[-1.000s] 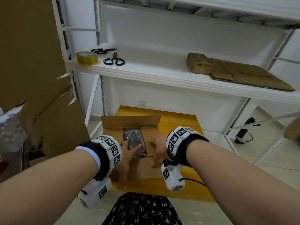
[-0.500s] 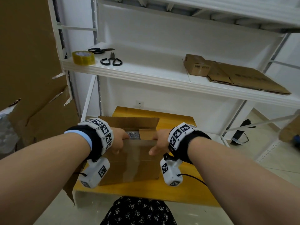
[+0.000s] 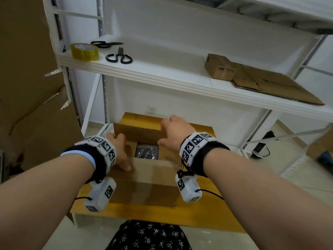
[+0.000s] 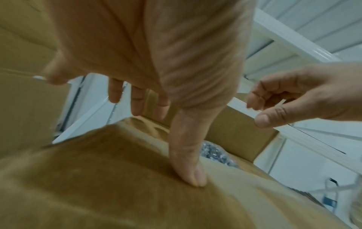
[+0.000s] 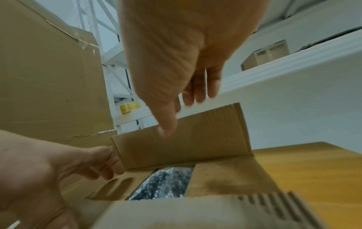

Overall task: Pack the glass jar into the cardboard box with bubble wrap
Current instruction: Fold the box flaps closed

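The cardboard box (image 3: 144, 188) stands on a low yellow table (image 3: 201, 212). Its near flap (image 4: 117, 178) lies folded over the top and its far flap (image 3: 137, 131) stands upright. In the gap between them shows the bubble-wrapped jar (image 3: 146, 152), also seen in the right wrist view (image 5: 164, 184). My left hand (image 3: 119, 149) presses its thumb (image 4: 192, 178) on the near flap, while its straight fingers reach the far flap's left edge. My right hand (image 3: 173, 134) hovers at the far flap's right top corner, with its thumb (image 5: 166, 124) against the flap and its fingers loose.
A white shelf (image 3: 162, 76) juts out above the box. It carries a yellow tape roll (image 3: 84, 51), two pairs of scissors (image 3: 119, 57), a small carton (image 3: 220, 69) and flattened cardboard (image 3: 270, 85). Large cardboard sheets (image 3: 27, 87) lean at the left.
The near flap, lifted by both hands half a second ago, now lies folded over the box. Both hands have moved forward to the upright far flap.
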Demonstrator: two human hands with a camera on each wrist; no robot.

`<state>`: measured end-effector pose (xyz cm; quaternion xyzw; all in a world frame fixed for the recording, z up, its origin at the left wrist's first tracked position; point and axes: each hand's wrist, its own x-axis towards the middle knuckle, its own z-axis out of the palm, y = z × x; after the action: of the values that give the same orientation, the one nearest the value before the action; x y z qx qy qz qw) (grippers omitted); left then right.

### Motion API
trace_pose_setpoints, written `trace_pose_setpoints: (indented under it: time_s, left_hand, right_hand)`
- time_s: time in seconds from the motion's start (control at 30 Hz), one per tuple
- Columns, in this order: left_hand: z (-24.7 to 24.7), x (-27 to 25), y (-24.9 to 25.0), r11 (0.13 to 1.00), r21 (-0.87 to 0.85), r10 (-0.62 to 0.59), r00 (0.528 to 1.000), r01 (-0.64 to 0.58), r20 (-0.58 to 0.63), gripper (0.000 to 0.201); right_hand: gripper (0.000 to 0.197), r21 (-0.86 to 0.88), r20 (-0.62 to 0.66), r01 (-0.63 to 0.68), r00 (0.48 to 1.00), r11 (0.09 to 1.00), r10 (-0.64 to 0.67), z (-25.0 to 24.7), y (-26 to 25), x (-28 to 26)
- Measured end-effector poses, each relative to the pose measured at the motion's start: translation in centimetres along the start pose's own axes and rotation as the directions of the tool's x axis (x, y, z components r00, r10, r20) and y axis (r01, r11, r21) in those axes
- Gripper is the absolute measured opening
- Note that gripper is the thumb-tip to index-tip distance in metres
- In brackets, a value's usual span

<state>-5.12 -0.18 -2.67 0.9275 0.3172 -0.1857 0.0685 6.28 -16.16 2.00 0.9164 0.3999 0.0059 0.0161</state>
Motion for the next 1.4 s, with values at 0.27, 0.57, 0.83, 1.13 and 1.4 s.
trace_pose_setpoints:
  time_s: [0.27, 0.57, 0.83, 1.13, 1.4]
  left_hand:
    - [0.7, -0.2, -1.6, 0.94, -0.267, -0.197, 0.977, 0.212, 0.082, 0.153]
    - [2.9, 0.4, -0.4, 0.999, -0.03, 0.047, 0.994, -0.044, 0.1, 0.091]
    - [2.9, 3.4, 0.8, 1.0, -0.021, 0.02, 0.997, -0.019, 0.076, 0.087]
    - [0.9, 8.6, 4.0, 0.999, 0.007, 0.048, 0.999, -0.048, 0.0, 0.08]
    - [-1.2, 13.8, 5.2, 0.999, 0.028, 0.044, 0.998, -0.043, -0.055, 0.074]
  right_hand:
    - [0.033, 0.115, 0.294, -0.059, 0.956, 0.992, 0.023, 2.5, -1.2, 0.5]
    - [0.128, -0.169, 0.507, 0.03, 0.86, 0.985, 0.061, 5.2, -1.8, -1.0]
    - [0.117, -0.148, 0.474, 0.04, 0.88, 0.988, 0.035, 6.7, -0.8, 0.0]
    - [0.12, -0.177, 0.425, 0.032, 0.904, 0.984, 0.047, 7.4, 2.9, 5.8]
    - [0.11, -0.246, 0.352, 0.077, 0.936, 0.966, 0.015, 9.7, 6.2, 13.7]
